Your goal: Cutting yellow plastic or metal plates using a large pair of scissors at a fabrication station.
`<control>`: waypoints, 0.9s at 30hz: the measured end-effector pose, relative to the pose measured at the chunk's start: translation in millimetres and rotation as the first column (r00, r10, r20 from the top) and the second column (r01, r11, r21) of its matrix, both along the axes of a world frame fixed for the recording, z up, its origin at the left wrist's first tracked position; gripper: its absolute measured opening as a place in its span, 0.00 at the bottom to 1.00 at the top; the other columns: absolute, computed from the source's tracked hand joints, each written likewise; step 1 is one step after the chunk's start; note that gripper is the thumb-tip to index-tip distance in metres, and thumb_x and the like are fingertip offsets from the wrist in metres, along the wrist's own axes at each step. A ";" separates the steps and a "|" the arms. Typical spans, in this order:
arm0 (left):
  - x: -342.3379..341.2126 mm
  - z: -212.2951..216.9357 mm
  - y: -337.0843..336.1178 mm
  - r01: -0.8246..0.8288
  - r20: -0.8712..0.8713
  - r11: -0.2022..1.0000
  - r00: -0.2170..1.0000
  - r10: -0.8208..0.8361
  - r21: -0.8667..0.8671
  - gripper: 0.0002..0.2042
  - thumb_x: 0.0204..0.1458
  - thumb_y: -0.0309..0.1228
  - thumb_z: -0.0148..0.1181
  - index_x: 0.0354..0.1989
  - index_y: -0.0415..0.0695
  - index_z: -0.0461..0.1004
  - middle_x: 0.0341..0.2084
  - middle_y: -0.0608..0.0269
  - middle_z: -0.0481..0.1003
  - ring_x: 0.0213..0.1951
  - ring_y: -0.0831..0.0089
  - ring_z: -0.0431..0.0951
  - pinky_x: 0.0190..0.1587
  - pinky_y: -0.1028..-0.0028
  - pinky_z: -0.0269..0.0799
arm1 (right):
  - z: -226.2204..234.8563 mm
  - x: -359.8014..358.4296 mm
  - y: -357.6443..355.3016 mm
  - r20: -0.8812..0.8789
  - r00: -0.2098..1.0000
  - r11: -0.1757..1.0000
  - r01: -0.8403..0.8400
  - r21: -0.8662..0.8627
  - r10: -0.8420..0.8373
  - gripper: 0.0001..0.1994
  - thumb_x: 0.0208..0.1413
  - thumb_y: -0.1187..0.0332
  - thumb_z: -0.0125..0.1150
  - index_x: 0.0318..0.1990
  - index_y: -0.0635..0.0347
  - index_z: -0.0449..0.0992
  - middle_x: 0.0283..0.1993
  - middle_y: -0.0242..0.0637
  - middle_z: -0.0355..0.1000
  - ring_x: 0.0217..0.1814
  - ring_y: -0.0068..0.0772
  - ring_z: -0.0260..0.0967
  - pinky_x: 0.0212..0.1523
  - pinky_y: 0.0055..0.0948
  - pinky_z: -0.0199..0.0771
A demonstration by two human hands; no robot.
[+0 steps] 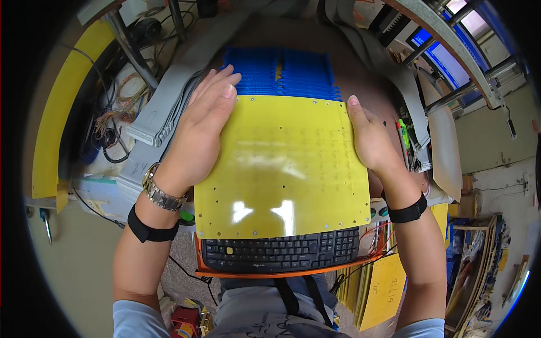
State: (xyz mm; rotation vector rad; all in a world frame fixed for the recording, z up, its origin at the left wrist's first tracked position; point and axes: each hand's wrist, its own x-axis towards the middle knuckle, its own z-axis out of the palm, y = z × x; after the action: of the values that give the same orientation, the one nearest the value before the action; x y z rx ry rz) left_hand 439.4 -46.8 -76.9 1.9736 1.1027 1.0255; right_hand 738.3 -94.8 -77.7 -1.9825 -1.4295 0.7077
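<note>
A glossy yellow panel (282, 163) with small holes and screws along its edges lies level in front of me. My left hand (208, 124) holds its left edge, thumb and fingers pointing forward. At the right edge my right hand (370, 138) grips it, the thumb along the upper corner and the other fingers hidden. Just beyond the panel's far edge are rows of blue connectors (253, 70), partly covered by it. Under the near edge a black keyboard (282, 250) sits on an orange tray (236, 271).
Grey ribbon cables (169, 104) run down the left, and more grey cables (403, 76) on the right. A metal frame (456, 39) stands at the upper right before a blue screen (445, 56). Green and red pens (404, 135) lie beside my right hand. Yellow boards (383, 290) lean below.
</note>
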 end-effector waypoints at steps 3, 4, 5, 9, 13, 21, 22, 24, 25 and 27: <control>-0.8 -2.2 1.3 0.031 -0.004 0.999 1.000 -0.031 0.038 0.23 0.67 0.41 0.47 0.63 0.38 0.69 0.69 0.44 0.61 0.74 0.49 0.50 0.74 0.58 0.45 | -1.9 0.6 -2.0 0.012 1.000 0.999 -0.006 0.045 0.006 0.39 0.71 0.40 0.32 0.53 0.75 0.76 0.52 0.66 0.74 0.60 0.62 0.70 0.63 0.44 0.64; -1.5 -3.0 0.6 0.031 -0.005 0.999 1.000 -0.031 0.036 0.23 0.67 0.41 0.47 0.63 0.38 0.69 0.69 0.44 0.61 0.74 0.49 0.50 0.74 0.58 0.45 | -1.4 0.4 -1.7 0.004 1.000 0.999 -0.002 0.036 0.002 0.39 0.71 0.40 0.32 0.52 0.74 0.76 0.52 0.65 0.74 0.60 0.63 0.70 0.63 0.44 0.64; -1.9 -3.1 0.4 0.047 -0.031 0.998 0.998 -0.045 0.047 0.22 0.67 0.39 0.48 0.64 0.40 0.69 0.70 0.47 0.61 0.75 0.53 0.49 0.75 0.60 0.43 | -0.2 -0.5 -2.1 -0.004 1.000 1.000 0.001 0.028 -0.001 0.38 0.71 0.40 0.32 0.51 0.74 0.76 0.51 0.64 0.75 0.59 0.63 0.70 0.62 0.44 0.65; -2.5 -4.3 -1.6 0.061 -0.085 0.995 0.995 -0.055 0.075 0.22 0.64 0.35 0.55 0.65 0.42 0.69 0.71 0.50 0.59 0.76 0.57 0.49 0.75 0.62 0.43 | 13.6 -10.4 -10.1 0.065 0.998 0.999 -0.003 0.046 0.000 0.39 0.71 0.40 0.32 0.51 0.73 0.77 0.50 0.64 0.75 0.58 0.64 0.71 0.61 0.45 0.66; -5.7 -7.4 -0.7 0.068 -0.122 0.989 0.991 -0.052 0.130 0.27 0.59 0.40 0.61 0.64 0.40 0.68 0.70 0.47 0.60 0.74 0.49 0.51 0.73 0.57 0.48 | 23.9 -19.5 -17.6 0.268 0.962 0.998 0.053 0.029 -0.059 0.38 0.71 0.40 0.32 0.49 0.71 0.77 0.49 0.63 0.76 0.57 0.65 0.70 0.59 0.48 0.67; -3.8 0.6 -6.7 0.043 -0.227 0.991 0.974 -0.013 0.128 0.36 0.53 0.48 0.67 0.66 0.39 0.68 0.71 0.47 0.58 0.75 0.49 0.48 0.74 0.56 0.49 | 19.4 -14.3 -23.9 0.468 0.872 0.804 -0.174 0.569 -0.143 0.20 0.68 0.54 0.51 0.48 0.66 0.76 0.49 0.55 0.74 0.55 0.59 0.70 0.56 0.48 0.68; -4.9 -1.2 -5.7 0.042 -0.240 0.992 0.971 -0.012 0.120 0.37 0.52 0.50 0.67 0.66 0.39 0.67 0.72 0.46 0.58 0.75 0.49 0.48 0.74 0.56 0.49 | 23.3 -18.2 -29.2 0.479 0.877 0.758 -0.279 0.589 -0.050 0.19 0.67 0.56 0.54 0.48 0.66 0.75 0.50 0.55 0.74 0.56 0.57 0.70 0.57 0.47 0.68; -3.8 1.4 -8.2 0.033 -0.268 0.991 0.963 0.003 0.132 0.38 0.52 0.51 0.67 0.66 0.39 0.67 0.72 0.46 0.57 0.75 0.49 0.48 0.74 0.56 0.49 | 34.6 -26.4 -45.8 0.492 0.856 0.699 -0.450 0.556 0.160 0.19 0.62 0.57 0.59 0.51 0.65 0.75 0.53 0.55 0.73 0.59 0.56 0.68 0.62 0.45 0.66; -3.2 2.6 -8.2 0.044 -0.298 0.989 0.955 0.001 0.141 0.38 0.51 0.51 0.67 0.66 0.39 0.67 0.72 0.46 0.57 0.75 0.49 0.47 0.74 0.56 0.48 | 35.1 -30.2 -51.9 0.492 0.855 0.695 -0.453 0.558 0.162 0.19 0.62 0.57 0.59 0.51 0.65 0.75 0.53 0.55 0.73 0.59 0.56 0.68 0.62 0.45 0.66; -6.5 2.8 -8.6 0.048 -0.300 0.989 0.954 -0.005 0.137 0.36 0.52 0.48 0.68 0.66 0.40 0.67 0.72 0.47 0.56 0.76 0.50 0.46 0.74 0.55 0.46 | 33.8 -40.0 -59.0 0.528 0.745 0.610 -0.653 0.450 0.407 0.22 0.60 0.55 0.62 0.54 0.64 0.75 0.60 0.55 0.70 0.64 0.58 0.66 0.66 0.46 0.64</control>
State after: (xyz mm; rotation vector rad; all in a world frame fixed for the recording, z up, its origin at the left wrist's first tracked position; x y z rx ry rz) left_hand 433.0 -55.5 -74.1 2.3093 1.1845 0.8284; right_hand 698.3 -153.9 -43.9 -1.1760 -2.2061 0.0190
